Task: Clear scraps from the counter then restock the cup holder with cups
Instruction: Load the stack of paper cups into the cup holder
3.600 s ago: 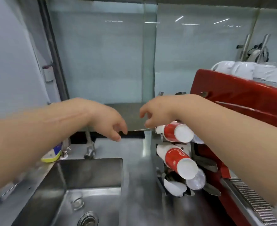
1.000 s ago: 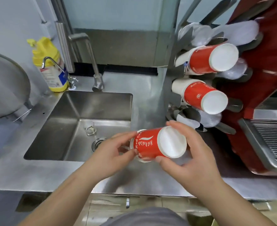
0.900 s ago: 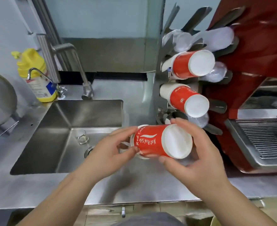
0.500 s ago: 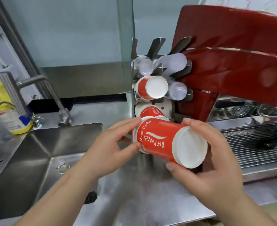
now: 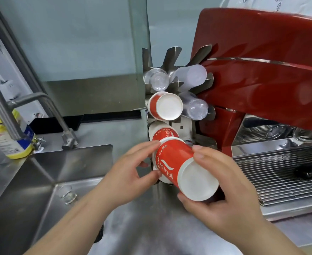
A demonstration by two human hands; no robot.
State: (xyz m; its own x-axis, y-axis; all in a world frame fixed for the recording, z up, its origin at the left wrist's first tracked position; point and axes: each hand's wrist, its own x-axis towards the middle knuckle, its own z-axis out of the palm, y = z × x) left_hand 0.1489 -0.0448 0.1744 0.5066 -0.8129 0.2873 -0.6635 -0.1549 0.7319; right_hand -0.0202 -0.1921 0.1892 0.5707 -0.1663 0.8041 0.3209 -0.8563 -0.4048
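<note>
Restocking: both hands, left (image 5: 127,173) and right (image 5: 223,183), fingers clamped on a red paper cup stack (image 5: 181,168), next to slide it into the steel cup holder (image 5: 171,57).

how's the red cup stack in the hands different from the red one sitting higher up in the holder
The held stack is gripped by the left hand and right hand; the upper stack rests untouched in the cup holder. The held one looks larger and tilts down toward the camera. Both are red with white bottoms.

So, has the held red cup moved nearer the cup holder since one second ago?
Yes. The red cup now overlaps the cup holder; earlier it was below it.
</note>
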